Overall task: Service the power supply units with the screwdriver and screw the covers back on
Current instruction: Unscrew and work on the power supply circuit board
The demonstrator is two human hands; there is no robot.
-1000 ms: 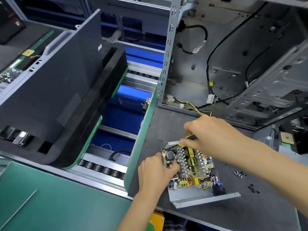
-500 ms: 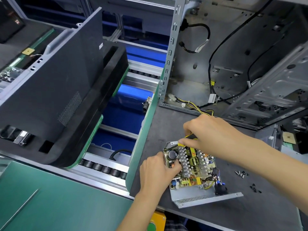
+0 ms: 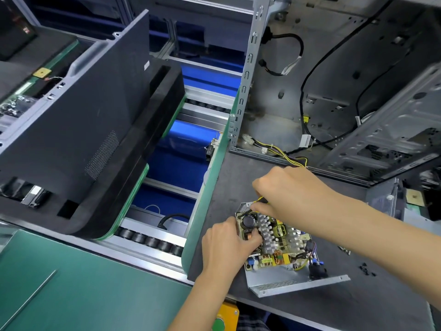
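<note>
I'm gripping the near-left corner of the circuit board with my left hand, fingers curled over its edge. The board is sitting in its open metal tray on the grey bench. My right hand is closing around the yellow-and-black screwdriver, tip down at the board's far-left corner. Loose screws are lying to the right. An empty computer case is standing behind.

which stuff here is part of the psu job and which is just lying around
In the job: open power supply unit; screwdriver in right hand; left hand steadying the board; loose screws.

Lying about: computer case; black monitor; roller conveyor.
</note>
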